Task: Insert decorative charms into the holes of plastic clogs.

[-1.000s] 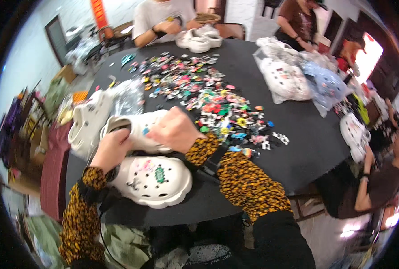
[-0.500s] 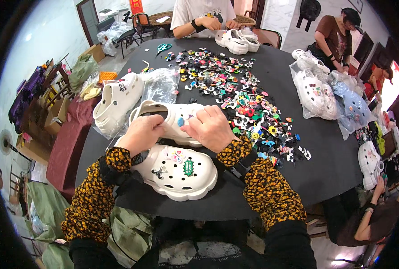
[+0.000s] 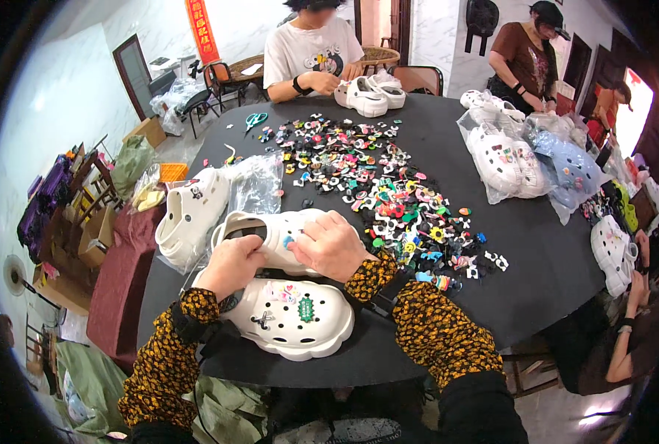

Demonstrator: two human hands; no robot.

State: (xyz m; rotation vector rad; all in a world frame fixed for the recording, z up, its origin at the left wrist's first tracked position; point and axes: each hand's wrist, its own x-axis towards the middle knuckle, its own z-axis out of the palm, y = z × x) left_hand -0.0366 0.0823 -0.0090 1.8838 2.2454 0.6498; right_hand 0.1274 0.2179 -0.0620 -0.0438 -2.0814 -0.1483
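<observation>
You're steadying white foam clog (image 3: 270,235) left of centre: left hand (image 3: 231,265) pinching rim, right hand (image 3: 331,243) curling fingers beside small blue charm (image 3: 289,241), can't tell if pinching. White scalloped-sole clog (image 3: 289,325) below already carrying several charms (image 3: 306,309); what's left unclear, toe hidden.

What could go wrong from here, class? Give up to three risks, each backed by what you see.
1. The small blue charm by the right hand's fingers might slip off the white shoe if poorly seated; the seating is hidden.
2. If dropped, it could get lost in the crowded pile of charms.
3. The decorated shoe lies close by and might get bumped.
</observation>
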